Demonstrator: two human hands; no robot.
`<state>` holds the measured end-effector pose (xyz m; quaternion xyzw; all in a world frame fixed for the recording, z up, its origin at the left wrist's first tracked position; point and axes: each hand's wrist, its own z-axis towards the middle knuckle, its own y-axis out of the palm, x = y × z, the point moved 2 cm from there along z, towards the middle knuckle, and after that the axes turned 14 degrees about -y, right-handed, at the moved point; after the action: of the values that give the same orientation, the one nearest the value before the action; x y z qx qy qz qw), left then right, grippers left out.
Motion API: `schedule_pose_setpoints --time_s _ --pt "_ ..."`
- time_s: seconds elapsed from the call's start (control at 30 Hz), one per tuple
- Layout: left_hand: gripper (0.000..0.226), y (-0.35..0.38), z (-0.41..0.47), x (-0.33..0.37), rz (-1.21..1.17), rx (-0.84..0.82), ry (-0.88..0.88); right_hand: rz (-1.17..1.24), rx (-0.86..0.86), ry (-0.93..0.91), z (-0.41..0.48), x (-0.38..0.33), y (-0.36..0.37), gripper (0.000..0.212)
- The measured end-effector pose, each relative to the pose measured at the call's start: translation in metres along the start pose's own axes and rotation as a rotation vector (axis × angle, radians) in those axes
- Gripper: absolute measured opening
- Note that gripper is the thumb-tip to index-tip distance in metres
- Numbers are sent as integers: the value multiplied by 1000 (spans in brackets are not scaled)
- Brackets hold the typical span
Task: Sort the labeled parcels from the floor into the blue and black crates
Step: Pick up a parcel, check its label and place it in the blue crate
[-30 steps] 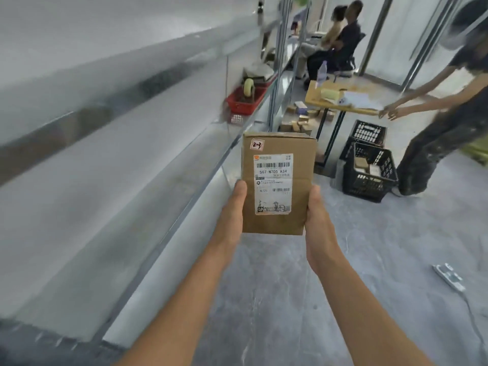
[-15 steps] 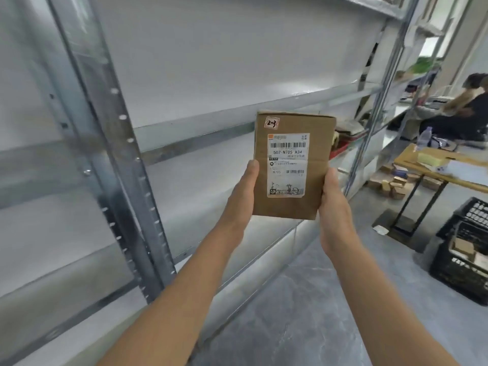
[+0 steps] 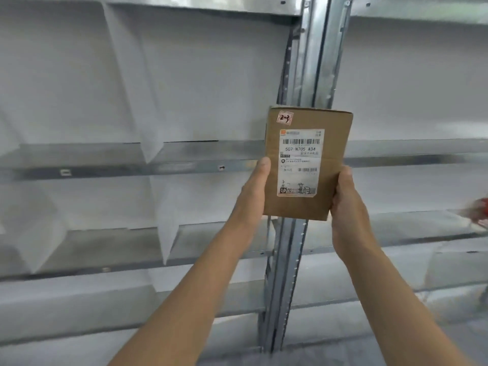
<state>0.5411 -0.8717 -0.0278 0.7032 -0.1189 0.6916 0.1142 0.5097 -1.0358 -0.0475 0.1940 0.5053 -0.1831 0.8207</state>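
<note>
**Labelled parcel held up for reading before steel shelving**

The view is filled by grey galvanised steel shelving (image 3: 184, 159) set against a white wall. No floor and no crate is in sight.

Nearest the camera, two bare forearms are stretched forward. A flat brown cardboard parcel (image 3: 335, 143) is gripped between both hands and kept upright in the air. The left hand (image 3: 253, 191) is laid along the parcel's left edge with the thumb on the front face. The right hand (image 3: 346, 204) is closed round the lower right edge. The fingers behind the parcel are hidden.

The edge grip is judged to be chosen so that nothing on the front is covered. The white printed shipping label (image 3: 299, 162) is left bare and turned to the eyes, and "507-N705 A34" can be read on it. The small white sticker with a red handwritten mark (image 3: 284, 118) near the top left corner is also left clear. The destination crate is probably being decided from these.

Just behind the parcel stands the perforated steel upright (image 3: 314, 62). A blurred red object (image 3: 480, 207) at the far right edge cannot be identified.

Half a second ago the shelving was seen at an angle, with a wooden table, black crates and seated people to the right. Now the shelving is faced squarely and all of those are lost from view. The grip and the parcel's upright pose are unchanged.
</note>
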Motion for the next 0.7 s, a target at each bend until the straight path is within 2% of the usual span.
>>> schedule_pose_setpoints --time_s 0.17,0.3,0.7 --pt "77 -127 -59 -10 11 201 -41 127 -185 40 -59 1 121 46" --pt "54 -217 -116 -17 -3 331 -66 163 -335 71 -111 -3 213 46" --pt "46 -417 -253 -44 -59 787 -125 279 -754 186 -249 -2 439 52"
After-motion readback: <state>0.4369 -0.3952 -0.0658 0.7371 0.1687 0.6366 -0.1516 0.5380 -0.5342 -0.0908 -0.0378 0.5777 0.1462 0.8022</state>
